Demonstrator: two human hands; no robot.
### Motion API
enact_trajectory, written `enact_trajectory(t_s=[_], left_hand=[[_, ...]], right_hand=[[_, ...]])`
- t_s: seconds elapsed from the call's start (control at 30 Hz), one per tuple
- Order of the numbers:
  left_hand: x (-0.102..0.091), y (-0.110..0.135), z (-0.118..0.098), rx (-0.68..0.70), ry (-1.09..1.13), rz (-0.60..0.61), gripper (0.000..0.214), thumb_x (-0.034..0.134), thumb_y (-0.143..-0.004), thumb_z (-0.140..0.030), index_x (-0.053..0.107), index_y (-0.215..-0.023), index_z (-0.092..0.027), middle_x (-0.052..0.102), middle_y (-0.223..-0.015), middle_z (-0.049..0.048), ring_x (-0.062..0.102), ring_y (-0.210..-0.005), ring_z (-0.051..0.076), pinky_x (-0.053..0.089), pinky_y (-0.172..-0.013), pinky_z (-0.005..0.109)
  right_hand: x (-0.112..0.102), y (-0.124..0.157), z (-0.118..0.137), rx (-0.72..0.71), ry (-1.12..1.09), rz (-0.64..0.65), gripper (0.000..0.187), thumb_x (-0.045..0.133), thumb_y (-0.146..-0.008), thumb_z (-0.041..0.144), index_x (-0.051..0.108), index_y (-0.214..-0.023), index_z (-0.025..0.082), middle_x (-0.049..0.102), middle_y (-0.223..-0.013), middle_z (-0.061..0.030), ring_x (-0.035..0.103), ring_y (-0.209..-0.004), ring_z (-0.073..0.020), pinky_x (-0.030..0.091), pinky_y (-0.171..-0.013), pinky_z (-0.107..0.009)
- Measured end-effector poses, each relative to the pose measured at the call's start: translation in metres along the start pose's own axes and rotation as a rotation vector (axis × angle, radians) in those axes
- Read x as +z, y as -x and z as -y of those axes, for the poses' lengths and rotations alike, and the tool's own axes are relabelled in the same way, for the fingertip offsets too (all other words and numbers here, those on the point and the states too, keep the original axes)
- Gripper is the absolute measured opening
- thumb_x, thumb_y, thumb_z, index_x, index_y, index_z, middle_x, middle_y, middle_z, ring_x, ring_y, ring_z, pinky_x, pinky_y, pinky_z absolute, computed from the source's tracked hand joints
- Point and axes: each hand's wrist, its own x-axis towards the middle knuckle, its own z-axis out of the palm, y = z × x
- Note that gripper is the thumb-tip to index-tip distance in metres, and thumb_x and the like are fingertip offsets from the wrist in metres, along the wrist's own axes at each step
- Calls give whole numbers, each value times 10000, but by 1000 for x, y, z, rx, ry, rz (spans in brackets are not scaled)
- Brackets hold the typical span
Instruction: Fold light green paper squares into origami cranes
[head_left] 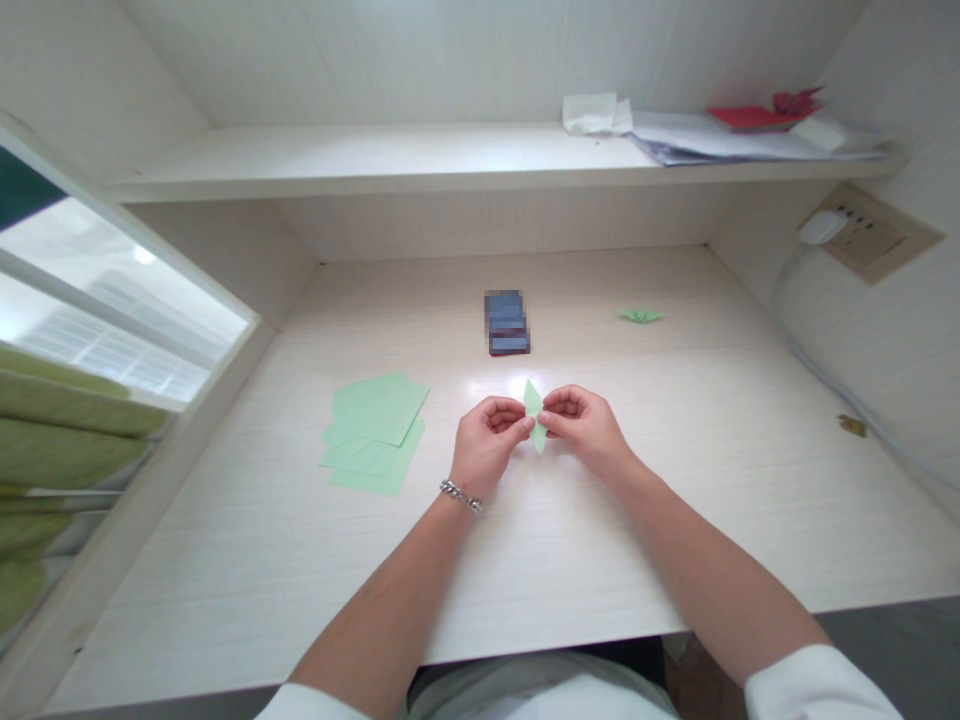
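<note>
Between my two hands is a small piece of folded green paper [533,398], narrow and pointed at its far and near ends. My left hand [489,437], with a chain bracelet [460,496] at the wrist, pinches its left edge between thumb and fingers. On the opposite edge, my right hand [586,425] grips it the same way. Both hands are low over the desk, and the fingertips cover the middle of the paper. To the left lies a loose, overlapping pile of green paper sheets [379,410]. A finished-looking green paper crane [641,315] sits farther back on the right.
A phone [507,322] lies beyond my hands, its screen blurred. Along the right wall a white cable [799,350] runs from a wall socket [870,232], past a small brownish object [852,426]. The shelf [375,160] above holds papers [720,138] and a red folded paper piece [799,100].
</note>
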Motion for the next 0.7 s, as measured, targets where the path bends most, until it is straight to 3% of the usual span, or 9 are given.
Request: enact_trajectory(t_s=[0.5, 0.7], left_hand=[[-3, -1, 0, -21, 23, 28, 340, 820, -573, -263, 636, -835, -148, 684, -787, 60, 649, -701, 165, 541, -637, 295], [-5, -1, 0, -14, 12, 49, 298, 809, -585, -264, 669, -820, -147, 690, -796, 62, 643, -690, 163, 539, -640, 300]], right_hand=[[-1, 1, 1, 22, 19, 16, 316, 792, -595, 341, 634, -813, 173, 660, -759, -18, 621, -681, -153, 512, -584, -263], [-2, 2, 6, 68, -18, 84, 333, 804, -580, 321, 630, -831, 186, 674, -810, -17, 636, -718, -161, 524, -623, -276]])
